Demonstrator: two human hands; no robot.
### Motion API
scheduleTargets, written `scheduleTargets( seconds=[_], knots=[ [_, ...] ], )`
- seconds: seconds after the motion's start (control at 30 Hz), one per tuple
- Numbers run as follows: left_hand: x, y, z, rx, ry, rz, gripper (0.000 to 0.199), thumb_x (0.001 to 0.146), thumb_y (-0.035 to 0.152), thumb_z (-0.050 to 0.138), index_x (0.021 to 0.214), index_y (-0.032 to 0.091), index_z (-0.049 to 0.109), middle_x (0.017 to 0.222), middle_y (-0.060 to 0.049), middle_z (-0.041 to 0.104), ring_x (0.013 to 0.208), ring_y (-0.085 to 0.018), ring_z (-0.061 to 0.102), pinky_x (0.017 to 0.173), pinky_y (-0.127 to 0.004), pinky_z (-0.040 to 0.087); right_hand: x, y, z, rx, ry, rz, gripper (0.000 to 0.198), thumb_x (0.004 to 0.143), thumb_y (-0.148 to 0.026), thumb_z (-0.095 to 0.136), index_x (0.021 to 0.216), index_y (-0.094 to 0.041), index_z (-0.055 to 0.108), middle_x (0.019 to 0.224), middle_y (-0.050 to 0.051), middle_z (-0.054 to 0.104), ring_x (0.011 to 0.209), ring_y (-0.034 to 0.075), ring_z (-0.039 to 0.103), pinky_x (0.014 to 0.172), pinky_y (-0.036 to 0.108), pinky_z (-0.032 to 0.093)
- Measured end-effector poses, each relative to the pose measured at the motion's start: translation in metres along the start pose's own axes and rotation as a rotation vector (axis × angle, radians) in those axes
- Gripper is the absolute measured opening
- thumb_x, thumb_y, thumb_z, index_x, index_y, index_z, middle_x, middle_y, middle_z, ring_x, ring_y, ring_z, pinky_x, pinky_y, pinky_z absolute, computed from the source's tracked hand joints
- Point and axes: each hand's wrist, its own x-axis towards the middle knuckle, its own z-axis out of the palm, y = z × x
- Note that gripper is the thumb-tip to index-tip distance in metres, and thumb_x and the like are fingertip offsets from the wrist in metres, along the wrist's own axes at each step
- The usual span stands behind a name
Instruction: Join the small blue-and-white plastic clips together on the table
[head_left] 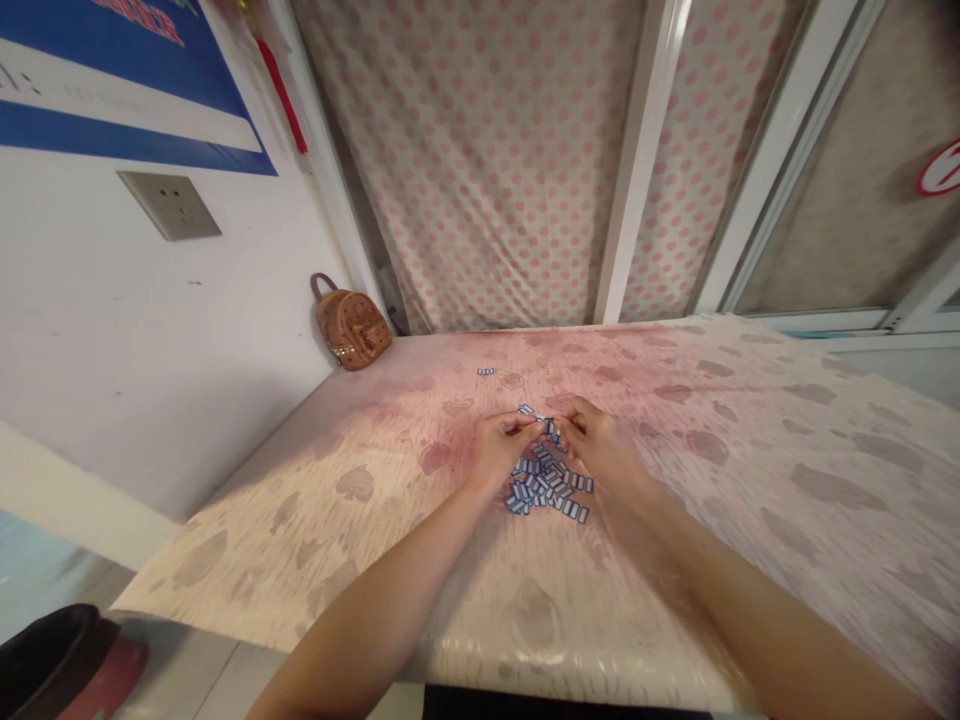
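Observation:
My left hand point(501, 445) and my right hand point(598, 440) meet above the table, thumbs and fingers pinched close together. Between their fingertips is a small blue-and-white strip point(551, 428), partly covered by the fingers. Just below the hands lies a loose pile of similar blue-edged white strips point(544, 488), overlapping at different angles. Each strip appears divided into short rectangular segments; what they are made of is too small to tell. Farther back, one separate short strip point(486, 371) rests on the tablecloth.
A patterned tablecloth point(360, 560) covers the table. A small brown backpack-shaped bag point(354, 325) stands at the back left corner against the wall. Behind the table hangs a dotted curtain point(495, 170). A dark and red bin point(82, 660) sits on the floor at lower left.

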Motion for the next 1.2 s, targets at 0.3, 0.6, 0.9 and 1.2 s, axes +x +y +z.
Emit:
scheduleTargets(
  seconds=[0.3,0.6,0.9,1.2],
  knots=[
    [-0.001,0.009,0.000,-0.078,0.068,-0.049,0.033,0.064,0.044,0.084,0.078,0.015,0.076,0.071,-0.005,0.073,0.068,-0.017,0.067,0.065,-0.026,0.052,0.003,0.006,-0.002,-0.197,-0.020,-0.170,0.044,0.083,-0.029,0.059,0.127,-0.023,0.055,0.087,0.002,0.064,0.068,0.017,0.060,0.063,0.028,0.043],
    [-0.002,0.012,-0.001,-0.108,0.052,-0.091,0.033,0.064,0.044,0.083,0.081,0.016,0.077,0.075,-0.006,0.074,0.071,-0.017,0.068,0.063,-0.025,0.050,0.002,0.003,-0.002,-0.247,-0.057,-0.280,0.028,0.089,-0.024,0.051,0.114,-0.023,0.063,0.104,0.006,0.068,0.086,0.020,0.064,0.076,0.030,0.047],
    [-0.001,0.013,-0.002,-0.174,0.043,-0.122,0.040,0.058,0.046,0.087,0.081,0.014,0.077,0.072,-0.006,0.073,0.064,-0.014,0.063,0.064,-0.025,0.048,0.001,0.005,0.000,-0.250,-0.010,-0.234,0.031,0.089,-0.030,0.051,0.118,-0.023,0.061,0.083,0.003,0.068,0.072,0.018,0.062,0.067,0.029,0.046],
    [-0.001,0.013,-0.001,-0.141,0.066,-0.071,0.037,0.062,0.044,0.085,0.081,0.014,0.076,0.072,-0.005,0.073,0.065,-0.014,0.063,0.066,-0.026,0.049,0.004,-0.001,0.000,0.180,-0.039,-0.045,0.031,0.090,-0.048,0.047,0.087,-0.021,0.062,0.067,0.002,0.063,0.056,0.015,0.058,0.059,0.028,0.047]
  ],
)
